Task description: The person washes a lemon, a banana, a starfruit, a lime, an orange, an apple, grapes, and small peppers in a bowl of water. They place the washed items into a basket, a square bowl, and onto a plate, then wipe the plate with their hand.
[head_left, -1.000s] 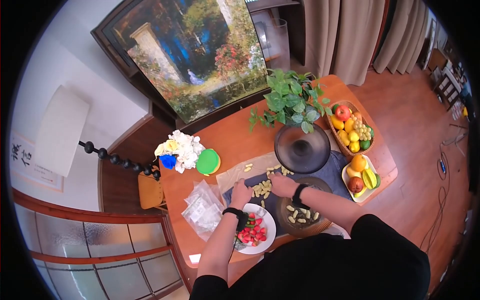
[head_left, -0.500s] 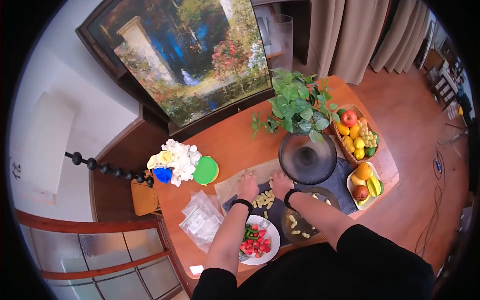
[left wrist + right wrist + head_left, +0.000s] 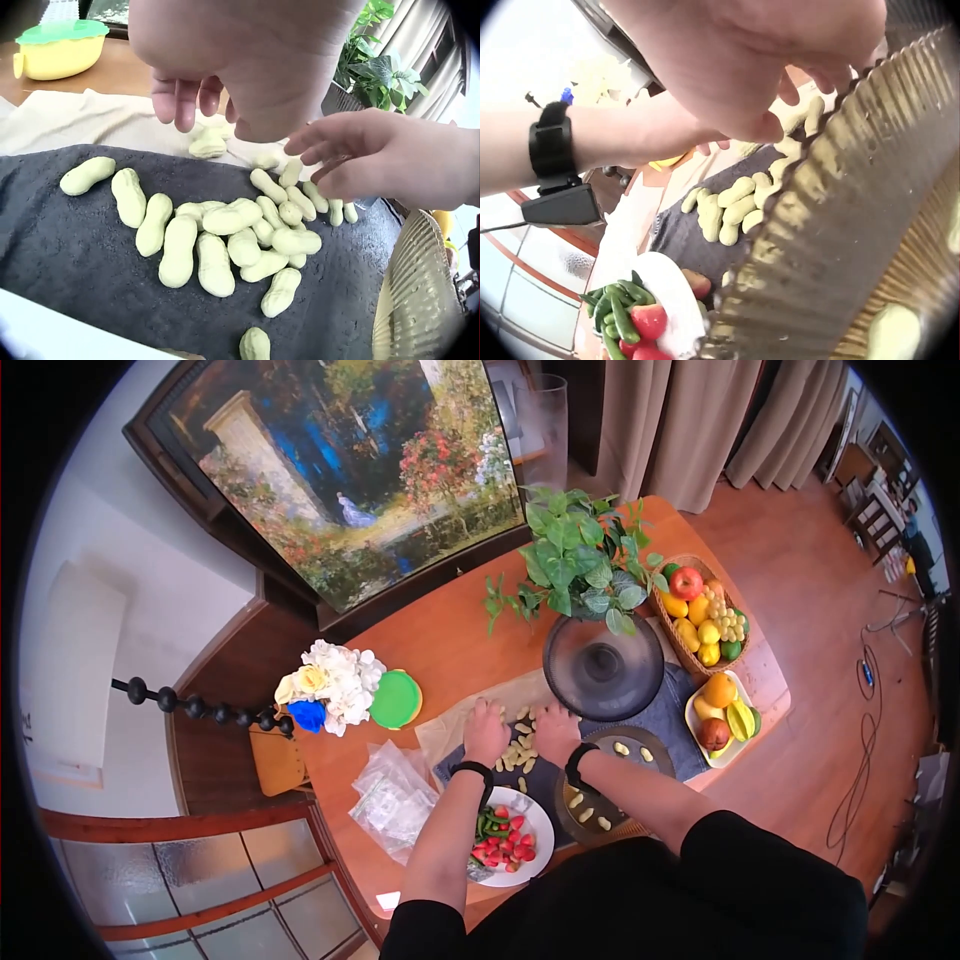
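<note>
Over the far side of a loose pile of peanuts in the shell (image 3: 514,755), both hands reach down side by side. My left hand (image 3: 487,735) is at the pile's left end, its fingers relaxed and pointing down near a few peanuts (image 3: 208,142) on the beige cloth. At the other end, my right hand (image 3: 556,735) has its fingers loosely bent beside the peanuts (image 3: 292,199). The pile lies mostly on a dark cloth (image 3: 60,247). Below the right forearm sits a ribbed amber glass plate (image 3: 840,180) with several peanuts on it.
A white plate (image 3: 541,830) with strawberries and green peppers stands near the body. Clear plastic bags (image 3: 392,800) lie left, below a green-lidded yellow box (image 3: 396,699). A dark glass dish (image 3: 604,690), a fruit basket (image 3: 740,650) and a fruit tray (image 3: 690,705) are at right.
Both hands have moved forward from the near side of the peanuts to the far side, their fingers loosening. Over the last half second they stay at the pile while the head view shifts slightly.
</note>
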`<state>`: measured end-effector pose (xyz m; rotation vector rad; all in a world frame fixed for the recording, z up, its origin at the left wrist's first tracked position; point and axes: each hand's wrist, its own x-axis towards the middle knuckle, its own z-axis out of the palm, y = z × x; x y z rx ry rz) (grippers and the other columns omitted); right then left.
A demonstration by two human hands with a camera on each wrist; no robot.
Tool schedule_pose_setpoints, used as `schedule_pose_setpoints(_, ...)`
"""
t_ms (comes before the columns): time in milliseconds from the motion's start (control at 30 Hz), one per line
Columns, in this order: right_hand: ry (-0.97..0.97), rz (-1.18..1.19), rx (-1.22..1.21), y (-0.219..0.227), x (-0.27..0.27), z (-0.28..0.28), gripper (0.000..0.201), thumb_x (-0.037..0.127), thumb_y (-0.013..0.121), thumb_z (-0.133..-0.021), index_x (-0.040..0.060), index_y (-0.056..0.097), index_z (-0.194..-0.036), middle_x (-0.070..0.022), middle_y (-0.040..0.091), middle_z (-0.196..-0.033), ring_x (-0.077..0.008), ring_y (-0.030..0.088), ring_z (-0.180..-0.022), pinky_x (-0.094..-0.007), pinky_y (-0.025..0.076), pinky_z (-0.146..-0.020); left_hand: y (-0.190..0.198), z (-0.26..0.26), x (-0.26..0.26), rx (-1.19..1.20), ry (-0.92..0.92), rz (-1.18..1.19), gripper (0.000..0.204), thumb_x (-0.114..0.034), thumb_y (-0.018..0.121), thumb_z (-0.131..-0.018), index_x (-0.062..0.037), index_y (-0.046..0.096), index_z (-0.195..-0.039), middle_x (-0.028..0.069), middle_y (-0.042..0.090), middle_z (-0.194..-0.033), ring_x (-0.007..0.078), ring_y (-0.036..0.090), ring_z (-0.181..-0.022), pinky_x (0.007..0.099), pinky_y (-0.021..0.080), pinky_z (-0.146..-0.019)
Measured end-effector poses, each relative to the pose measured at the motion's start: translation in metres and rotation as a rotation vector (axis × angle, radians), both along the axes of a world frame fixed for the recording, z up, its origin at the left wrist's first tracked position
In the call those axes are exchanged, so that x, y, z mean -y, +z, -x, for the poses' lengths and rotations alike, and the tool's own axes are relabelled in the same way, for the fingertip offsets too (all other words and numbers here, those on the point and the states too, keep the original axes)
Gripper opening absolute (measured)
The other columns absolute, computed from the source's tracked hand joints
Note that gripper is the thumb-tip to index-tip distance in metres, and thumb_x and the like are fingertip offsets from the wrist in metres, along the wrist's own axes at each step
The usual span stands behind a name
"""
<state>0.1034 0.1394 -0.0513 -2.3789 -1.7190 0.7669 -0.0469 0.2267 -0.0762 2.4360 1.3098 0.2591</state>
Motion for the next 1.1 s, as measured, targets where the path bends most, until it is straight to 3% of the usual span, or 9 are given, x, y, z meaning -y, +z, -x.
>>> schedule_pose_setpoints(133,-0.215,0.029,0.163,-0.022,-0.004,-0.001,0.05,0.026,0.065,-0.081,0.0005,0.051,-0.122,-0.027,0.05,-0.13,-0.0425,0.047,-0.127,-0.0494,0.043,-0.102,-0.015,-0.018,0.005,-0.059,0.006,-0.033,0.04,-0.017,0.065,-0.077,-0.0031,0.061,-0.114,0.0196,0.056,-0.119,0.0376,0.054,-0.111,0.0478,0.047,-0.092)
schedule_pose_setpoints(267,-0.293,0.167,-0.104,-0.042,-0.008,-0.003,0.055,0.025,0.064,-0.081,-0.0055,0.047,-0.124,-0.0312,0.052,-0.126,-0.0498,0.049,-0.122,-0.0528,0.042,-0.102,-0.018,-0.02,0.012,0.021,-0.119,0.154,0.035,-0.015,0.065,-0.077,-0.0019,0.062,-0.109,0.0208,0.06,-0.112,0.039,0.057,-0.107,0.0465,0.048,-0.091)
schedule_pose_setpoints(333,0.058,0.05,0.1,-0.068,-0.002,0.002,0.054,0.027,0.059,-0.087,-0.0061,0.044,-0.127,-0.031,0.046,-0.133,-0.0452,0.06,-0.111,-0.0499,0.049,-0.095,-0.011,-0.016,0.015,0.07,-0.143,0.128,0.032,-0.014,0.064,-0.077,-0.0017,0.063,-0.106,0.0214,0.062,-0.104,0.0401,0.059,-0.102,0.0455,0.048,-0.09)
schedule_pose_setpoints(467,0.036,0.067,-0.195,-0.011,0.005,-0.006,0.046,0.022,0.061,-0.086,-0.0026,0.047,-0.122,-0.0296,0.049,-0.128,-0.0439,0.06,-0.109,-0.0474,0.051,-0.093,0.004,0.001,0.015,0.087,0.073,0.103,0.024,-0.013,0.061,-0.077,-0.0014,0.065,-0.098,0.02,0.063,-0.106,0.0376,0.06,-0.102,0.0464,0.05,-0.087)
schedule_pose_setpoints(533,-0.081,-0.022,-0.141,-0.008,0.006,-0.01,0.042,0.019,0.065,-0.082,0.0021,0.049,-0.118,-0.0274,0.051,-0.126,-0.0433,0.062,-0.106,-0.0473,0.052,-0.09,0.008,0.016,0.014,0.002,0.226,0.029,0.023,-0.015,0.061,-0.078,-0.0011,0.065,-0.096,0.0204,0.063,-0.105,0.0371,0.061,-0.101,0.0464,0.05,-0.086)
schedule_pose_setpoints(600,-0.15,-0.04,-0.131,-0.025,-0.003,-0.013,0.038,0.018,0.066,-0.081,0.0037,0.052,-0.114,-0.0253,0.054,-0.123,-0.0433,0.063,-0.104,-0.0463,0.052,-0.09,0.008,0.029,0.013,-0.232,0.521,0.235,0.03,-0.022,0.063,-0.08,-0.0001,0.063,-0.101,0.0225,0.062,-0.108,0.0375,0.06,-0.105,0.0453,0.05,-0.089)
schedule_pose_setpoints(700,-0.215,-0.065,-0.394,-0.038,-0.016,-0.018,0.037,0.019,0.064,-0.083,0.0014,0.052,-0.113,-0.0271,0.057,-0.117,-0.0437,0.06,-0.106,-0.0452,0.05,-0.092,-0.005,0.042,0.022,-0.285,0.631,0.281,0.04,-0.03,0.062,-0.082,0.0007,0.06,-0.109,0.0257,0.058,-0.116,0.0396,0.058,-0.11,0.0451,0.049,-0.093)
schedule_pose_setpoints(900,0.071,-0.123,-0.261,-0.024,-0.013,-0.007,0.034,0.02,0.063,-0.082,0.0045,0.058,-0.113,-0.0245,0.057,-0.116,-0.0432,0.057,-0.108,-0.0455,0.049,-0.094,-0.023,0.045,0.015,-0.204,0.512,0.391,0.05,-0.033,0.06,-0.085,0.0017,0.054,-0.12,0.0315,0.05,-0.126,0.0451,0.055,-0.113,0.0485,0.047,-0.096)
schedule_pose_setpoints(1100,-0.132,-0.179,-0.092,-0.026,-0.011,-0.001,0.034,0.021,0.063,-0.081,0.0048,0.06,-0.111,-0.0225,0.056,-0.114,-0.0414,0.054,-0.112,-0.0459,0.048,-0.094,0.001,0.027,0.026,-0.15,0.657,0.528,0.057,-0.033,0.061,-0.083,0.0023,0.049,-0.127,0.0355,0.048,-0.127,0.0486,0.054,-0.115,0.0474,0.045,-0.1)
